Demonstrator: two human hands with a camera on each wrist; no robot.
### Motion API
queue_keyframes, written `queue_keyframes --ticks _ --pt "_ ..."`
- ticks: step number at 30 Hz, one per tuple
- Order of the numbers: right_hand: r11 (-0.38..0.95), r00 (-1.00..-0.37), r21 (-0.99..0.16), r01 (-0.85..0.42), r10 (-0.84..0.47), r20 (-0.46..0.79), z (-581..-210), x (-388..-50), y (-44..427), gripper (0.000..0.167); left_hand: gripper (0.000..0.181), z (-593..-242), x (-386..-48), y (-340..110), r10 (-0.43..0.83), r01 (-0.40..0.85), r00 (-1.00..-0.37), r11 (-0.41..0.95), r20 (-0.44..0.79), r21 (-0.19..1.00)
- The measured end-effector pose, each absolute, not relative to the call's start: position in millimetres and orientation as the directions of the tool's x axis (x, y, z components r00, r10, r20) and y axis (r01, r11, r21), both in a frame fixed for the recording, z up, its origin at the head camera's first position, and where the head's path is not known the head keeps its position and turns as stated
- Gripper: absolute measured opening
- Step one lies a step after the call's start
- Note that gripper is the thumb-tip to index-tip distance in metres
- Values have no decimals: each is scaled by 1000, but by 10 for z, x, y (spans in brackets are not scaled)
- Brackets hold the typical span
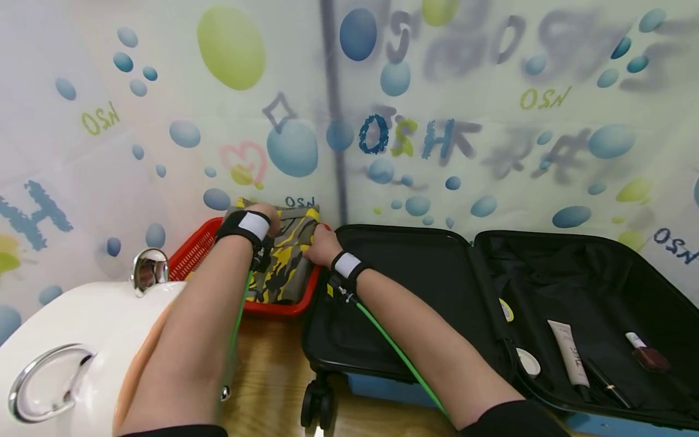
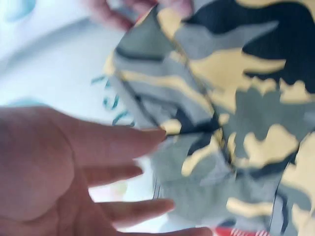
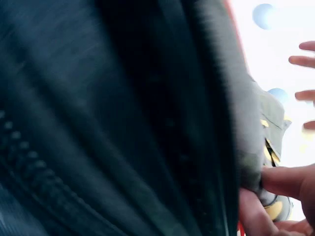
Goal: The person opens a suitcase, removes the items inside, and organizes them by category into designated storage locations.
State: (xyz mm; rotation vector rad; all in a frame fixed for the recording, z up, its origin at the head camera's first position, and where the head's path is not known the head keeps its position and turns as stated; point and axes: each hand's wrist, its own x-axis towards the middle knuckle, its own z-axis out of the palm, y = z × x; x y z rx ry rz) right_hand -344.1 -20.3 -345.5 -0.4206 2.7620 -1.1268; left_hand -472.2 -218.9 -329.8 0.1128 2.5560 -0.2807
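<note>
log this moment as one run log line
left hand: fingers straight, at camouflage cloth | right hand: pinches cloth edge | cloth: in red basket | suitcase: open, beside basket

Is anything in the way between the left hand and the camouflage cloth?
No, nothing visible. The left hand is right at the top edge of the camouflage cloth. The red basket has its front rim below, not between them.

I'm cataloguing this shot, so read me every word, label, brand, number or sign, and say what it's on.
"OSH", large, on the patterned backdrop.
"OSN", repeated smaller on the backdrop, possibly mirrored.
"H", large and blue, at the backdrop's left.
Grey lettering on the backdrop: too blurred.
Tube in the suitcase: letters too small to read surely.
Round yellow item: print too small.
</note>
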Motion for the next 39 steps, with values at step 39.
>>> queue_keyframes --ticks 39 --pt "707 -810 -602 -372 -564 -162 -3671 -3199 1676 22 44 -2605 -1750 -822 263 408 -843 881 470 239"
